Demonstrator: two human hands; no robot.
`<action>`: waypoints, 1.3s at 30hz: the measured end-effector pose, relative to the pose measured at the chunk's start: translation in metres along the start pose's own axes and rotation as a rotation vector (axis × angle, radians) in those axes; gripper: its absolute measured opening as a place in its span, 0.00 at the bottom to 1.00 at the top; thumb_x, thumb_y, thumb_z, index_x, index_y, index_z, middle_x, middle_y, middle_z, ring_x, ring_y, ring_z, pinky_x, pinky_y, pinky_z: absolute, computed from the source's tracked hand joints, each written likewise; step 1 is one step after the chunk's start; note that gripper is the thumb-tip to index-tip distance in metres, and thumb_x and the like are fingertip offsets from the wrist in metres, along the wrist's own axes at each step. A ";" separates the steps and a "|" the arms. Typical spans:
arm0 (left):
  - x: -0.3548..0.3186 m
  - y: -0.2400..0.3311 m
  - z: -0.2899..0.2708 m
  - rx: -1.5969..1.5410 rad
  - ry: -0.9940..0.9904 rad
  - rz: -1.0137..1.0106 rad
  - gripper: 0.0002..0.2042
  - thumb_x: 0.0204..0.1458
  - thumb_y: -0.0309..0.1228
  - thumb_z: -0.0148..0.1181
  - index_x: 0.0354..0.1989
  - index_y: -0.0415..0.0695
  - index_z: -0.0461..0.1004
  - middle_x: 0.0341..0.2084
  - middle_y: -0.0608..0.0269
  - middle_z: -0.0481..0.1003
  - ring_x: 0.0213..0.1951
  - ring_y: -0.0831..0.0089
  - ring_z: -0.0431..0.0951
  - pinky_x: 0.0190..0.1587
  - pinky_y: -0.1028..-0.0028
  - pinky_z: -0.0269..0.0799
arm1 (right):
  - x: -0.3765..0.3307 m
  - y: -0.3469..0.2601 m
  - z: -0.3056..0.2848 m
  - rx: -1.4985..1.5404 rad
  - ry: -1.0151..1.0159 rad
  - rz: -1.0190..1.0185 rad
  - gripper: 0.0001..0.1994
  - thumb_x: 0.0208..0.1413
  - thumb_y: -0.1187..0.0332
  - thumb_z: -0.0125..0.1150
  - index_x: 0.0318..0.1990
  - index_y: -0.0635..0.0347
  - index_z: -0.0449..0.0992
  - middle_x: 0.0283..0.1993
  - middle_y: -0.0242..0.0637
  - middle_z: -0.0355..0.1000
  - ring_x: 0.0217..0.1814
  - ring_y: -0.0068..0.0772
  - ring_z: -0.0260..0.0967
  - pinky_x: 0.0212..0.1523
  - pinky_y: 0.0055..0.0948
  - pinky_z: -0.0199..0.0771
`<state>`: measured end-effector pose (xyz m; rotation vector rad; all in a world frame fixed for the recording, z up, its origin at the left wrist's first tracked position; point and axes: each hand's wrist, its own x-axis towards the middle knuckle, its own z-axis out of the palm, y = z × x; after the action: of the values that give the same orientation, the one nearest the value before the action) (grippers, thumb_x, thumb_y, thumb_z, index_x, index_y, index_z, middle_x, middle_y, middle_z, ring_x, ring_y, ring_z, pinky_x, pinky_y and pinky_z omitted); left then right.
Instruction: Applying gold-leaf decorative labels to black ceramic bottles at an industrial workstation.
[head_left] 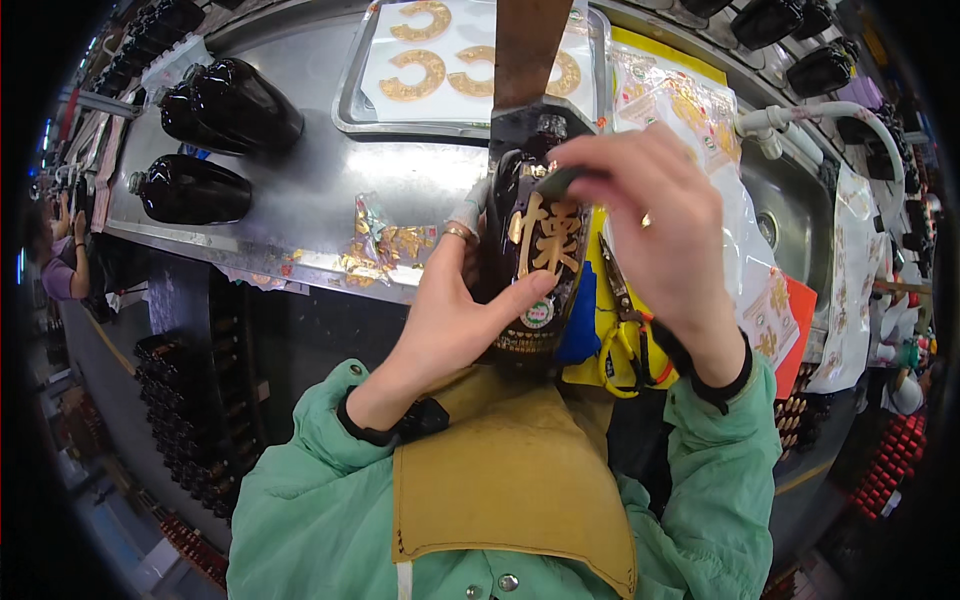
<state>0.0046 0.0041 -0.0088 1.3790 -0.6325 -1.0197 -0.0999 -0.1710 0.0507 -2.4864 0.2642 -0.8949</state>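
While left hand (450,320) grips the dark bottle (535,265) above the apron (500,480), right hand (655,215) fingers pinch a small tool at its neck; gold label on, three bottles (215,130) lie waiting.

Two forearms in green sleeves with dark cuffs reach up from the person's chest, drawn close together. The left hand (450,315) is cupped, palm turned toward the right hand, thumb stretched out to the right and fingers curled away out of sight; a ring shows on one finger. The right hand (665,215) sits just above and to the right, wrist bent, back facing upward, fingers bunched and pinching toward the left.
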 end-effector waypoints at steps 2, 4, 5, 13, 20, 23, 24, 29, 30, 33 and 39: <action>0.000 0.000 -0.004 -0.199 -0.041 -0.002 0.34 0.62 0.31 0.67 0.71 0.31 0.57 0.62 0.51 0.71 0.62 0.69 0.72 0.67 0.65 0.66 | -0.004 0.006 -0.001 -0.080 0.176 0.032 0.12 0.46 0.83 0.66 0.37 0.58 0.84 0.37 0.35 0.81 0.38 0.41 0.75 0.41 0.38 0.75; -0.003 0.000 -0.009 -0.307 -0.062 0.045 0.28 0.71 0.33 0.52 0.74 0.32 0.54 0.66 0.54 0.68 0.65 0.69 0.69 0.69 0.66 0.64 | -0.014 0.009 0.000 -0.063 0.126 -0.115 0.12 0.45 0.82 0.66 0.37 0.56 0.85 0.38 0.33 0.82 0.39 0.39 0.76 0.41 0.36 0.75; -0.004 0.000 -0.013 -0.323 -0.051 0.015 0.28 0.72 0.34 0.50 0.75 0.32 0.53 0.67 0.53 0.67 0.66 0.69 0.69 0.69 0.67 0.63 | -0.022 0.009 0.002 -0.024 0.128 -0.223 0.12 0.44 0.80 0.65 0.37 0.55 0.86 0.39 0.32 0.83 0.39 0.37 0.76 0.42 0.35 0.74; -0.009 -0.008 -0.010 -0.221 -0.021 0.045 0.29 0.71 0.32 0.53 0.74 0.31 0.53 0.66 0.52 0.67 0.65 0.69 0.68 0.69 0.67 0.63 | -0.117 -0.026 0.004 0.199 -0.102 -0.202 0.12 0.46 0.73 0.65 0.40 0.50 0.87 0.41 0.28 0.84 0.36 0.27 0.77 0.36 0.27 0.73; -0.012 -0.014 -0.004 0.124 -0.092 0.084 0.49 0.52 0.27 0.75 0.76 0.30 0.46 0.65 0.49 0.67 0.65 0.66 0.69 0.68 0.64 0.65 | -0.127 -0.028 -0.007 0.359 0.324 0.302 0.12 0.54 0.89 0.63 0.44 0.67 0.78 0.43 0.42 0.81 0.44 0.35 0.79 0.45 0.29 0.77; -0.010 -0.015 -0.008 0.121 -0.115 0.109 0.50 0.50 0.31 0.78 0.74 0.28 0.48 0.63 0.47 0.68 0.64 0.66 0.71 0.68 0.65 0.65 | -0.121 -0.031 -0.006 0.376 0.363 0.304 0.12 0.56 0.89 0.62 0.46 0.68 0.78 0.44 0.42 0.80 0.46 0.32 0.78 0.48 0.27 0.76; -0.009 -0.014 -0.009 0.150 -0.128 0.122 0.50 0.50 0.31 0.77 0.74 0.28 0.48 0.63 0.47 0.69 0.64 0.65 0.71 0.68 0.65 0.65 | -0.119 -0.033 -0.004 0.376 0.362 0.326 0.12 0.56 0.89 0.62 0.46 0.68 0.78 0.44 0.42 0.80 0.46 0.32 0.78 0.48 0.27 0.76; -0.012 -0.011 -0.008 0.151 -0.117 0.030 0.44 0.53 0.24 0.74 0.74 0.31 0.51 0.63 0.52 0.70 0.64 0.68 0.71 0.67 0.64 0.68 | -0.102 -0.036 -0.003 0.362 0.304 0.307 0.15 0.56 0.89 0.61 0.49 0.67 0.79 0.45 0.41 0.79 0.46 0.32 0.78 0.50 0.26 0.76; -0.012 -0.011 -0.006 0.152 -0.117 0.031 0.44 0.53 0.24 0.74 0.74 0.31 0.51 0.63 0.52 0.70 0.64 0.68 0.71 0.67 0.64 0.68 | -0.097 -0.036 -0.004 0.317 0.273 0.302 0.16 0.56 0.89 0.61 0.50 0.66 0.79 0.45 0.41 0.79 0.46 0.32 0.79 0.50 0.26 0.77; -0.015 -0.009 -0.005 0.281 -0.098 0.032 0.45 0.51 0.26 0.77 0.73 0.31 0.52 0.62 0.51 0.70 0.63 0.68 0.71 0.66 0.65 0.68 | -0.083 -0.041 -0.004 0.318 0.283 0.342 0.17 0.55 0.89 0.61 0.51 0.65 0.80 0.44 0.42 0.80 0.46 0.34 0.80 0.50 0.29 0.78; -0.014 0.002 -0.007 0.314 -0.154 0.045 0.45 0.47 0.26 0.79 0.71 0.30 0.55 0.60 0.52 0.71 0.61 0.68 0.72 0.65 0.66 0.69 | -0.067 -0.042 -0.005 0.149 0.162 0.134 0.15 0.50 0.87 0.64 0.45 0.64 0.82 0.41 0.41 0.80 0.44 0.45 0.77 0.45 0.35 0.78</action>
<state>0.0044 0.0192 -0.0054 1.5588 -0.9658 -1.0278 -0.1540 -0.1140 0.0385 -2.2352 0.3981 -1.0225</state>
